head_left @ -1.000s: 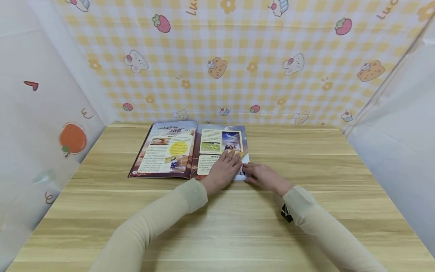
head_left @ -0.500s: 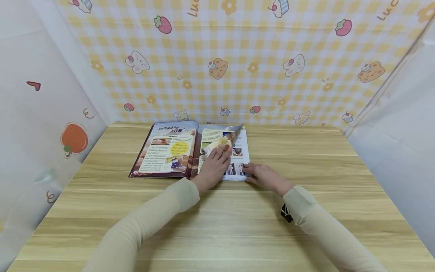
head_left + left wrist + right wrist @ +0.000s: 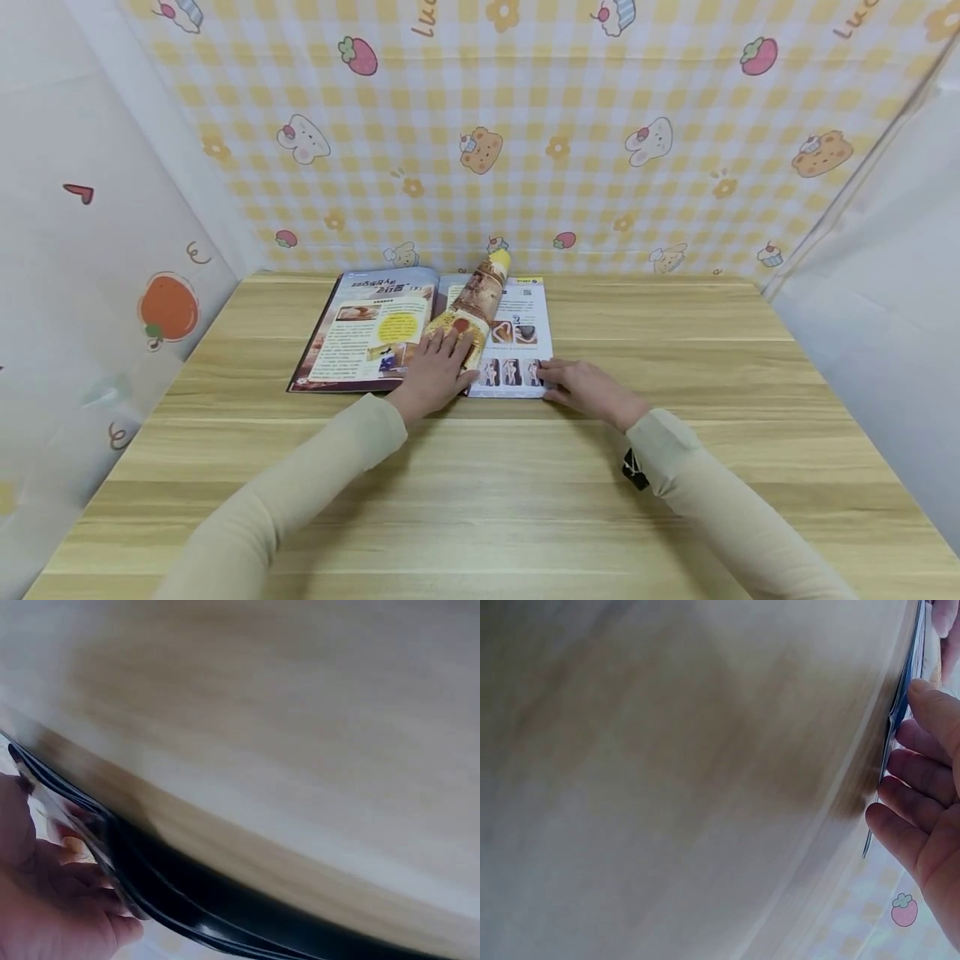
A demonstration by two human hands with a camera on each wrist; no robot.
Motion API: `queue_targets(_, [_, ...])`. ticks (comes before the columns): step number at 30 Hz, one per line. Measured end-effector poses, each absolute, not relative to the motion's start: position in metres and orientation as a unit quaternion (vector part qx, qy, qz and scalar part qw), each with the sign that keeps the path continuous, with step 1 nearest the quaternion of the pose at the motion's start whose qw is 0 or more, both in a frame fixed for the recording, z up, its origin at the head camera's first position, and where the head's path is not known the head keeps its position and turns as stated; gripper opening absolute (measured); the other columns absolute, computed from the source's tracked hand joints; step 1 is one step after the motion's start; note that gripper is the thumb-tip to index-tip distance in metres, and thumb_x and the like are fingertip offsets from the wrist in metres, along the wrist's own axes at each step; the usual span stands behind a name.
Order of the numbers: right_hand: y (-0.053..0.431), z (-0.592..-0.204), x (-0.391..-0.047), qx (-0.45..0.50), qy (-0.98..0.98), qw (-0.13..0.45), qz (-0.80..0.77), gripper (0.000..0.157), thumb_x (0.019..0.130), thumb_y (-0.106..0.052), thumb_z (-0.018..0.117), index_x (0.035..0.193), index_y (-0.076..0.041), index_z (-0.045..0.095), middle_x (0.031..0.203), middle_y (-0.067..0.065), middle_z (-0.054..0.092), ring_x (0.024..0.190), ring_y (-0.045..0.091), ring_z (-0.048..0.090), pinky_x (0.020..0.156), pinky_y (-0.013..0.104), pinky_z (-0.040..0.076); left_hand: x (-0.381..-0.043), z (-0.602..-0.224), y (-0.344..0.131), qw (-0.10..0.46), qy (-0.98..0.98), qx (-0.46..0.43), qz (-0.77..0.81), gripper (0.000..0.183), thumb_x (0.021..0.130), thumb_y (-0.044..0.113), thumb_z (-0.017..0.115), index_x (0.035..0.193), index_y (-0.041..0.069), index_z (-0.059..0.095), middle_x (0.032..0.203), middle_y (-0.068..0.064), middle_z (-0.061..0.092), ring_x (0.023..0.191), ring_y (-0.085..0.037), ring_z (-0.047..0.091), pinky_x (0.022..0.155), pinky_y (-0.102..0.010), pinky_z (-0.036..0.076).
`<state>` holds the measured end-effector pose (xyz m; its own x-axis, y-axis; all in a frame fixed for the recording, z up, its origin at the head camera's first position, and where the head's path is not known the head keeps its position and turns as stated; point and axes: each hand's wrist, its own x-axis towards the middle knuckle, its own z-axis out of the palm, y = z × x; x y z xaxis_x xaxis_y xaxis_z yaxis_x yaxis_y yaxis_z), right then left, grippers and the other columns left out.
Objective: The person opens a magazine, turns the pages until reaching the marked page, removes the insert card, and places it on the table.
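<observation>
An open magazine [image 3: 352, 337] lies on the wooden table, its left page showing a yellow oval and printed text. My left hand [image 3: 435, 367] rests with outstretched fingers on a turning page [image 3: 480, 293], which curls up over the middle of the spread. Beneath that curl shows a white right-hand page [image 3: 517, 346] with small pictures. At its lower right corner, the fingertips of my right hand [image 3: 588, 387] touch the edge. The left wrist view has the left hand [image 3: 64, 904] beside the dark magazine edge; the right wrist view shows loosely extended right fingers [image 3: 900, 829] along the edge.
The wooden table [image 3: 525, 508] extends on all sides of the magazine. A yellow checked cloth [image 3: 420, 92] with cartoon prints hangs behind it, and pale sheets [image 3: 892, 250] line both sides. Under the right cuff is a small black object [image 3: 634, 469].
My left hand has slid leftward across the right page, sweeping the page up and over toward the spine and exposing the one beneath. The right hand has stayed at the corner.
</observation>
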<state>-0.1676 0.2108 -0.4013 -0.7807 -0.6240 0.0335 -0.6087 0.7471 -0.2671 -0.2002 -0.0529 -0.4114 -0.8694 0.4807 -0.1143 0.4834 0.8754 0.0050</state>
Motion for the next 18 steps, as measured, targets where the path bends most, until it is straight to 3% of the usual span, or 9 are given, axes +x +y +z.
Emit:
queue_targets(6, [0.211,-0.402,-0.168,-0.329,0.934,0.028,-0.138,0.039,0.088,-0.015,0.065,0.121,0.004,0.06,0.126,0.024,0.057,0.116,0.038,0.055,0.099,0.046,0.044,-0.202,-0.409,-0.067,0.063,0.967,0.243,-0.041,0.055,0.103,0.041,0.029,0.152,0.021,0.016,0.157,-0.016,0.013,0.143,-0.037,0.011,0.114,-0.054,0.014])
queue_targets(18, [0.211,-0.403,-0.169,-0.331,0.932,0.025,-0.148,0.038,0.088,-0.014,0.065,0.12,0.004,0.06,0.125,0.024,0.057,0.116,0.038,0.055,0.099,0.046,0.044,-0.2,-0.397,-0.12,0.068,0.981,0.172,-0.06,0.055,0.102,0.035,0.033,0.147,0.005,0.028,0.153,-0.021,0.021,0.142,-0.042,0.013,0.114,-0.055,0.01])
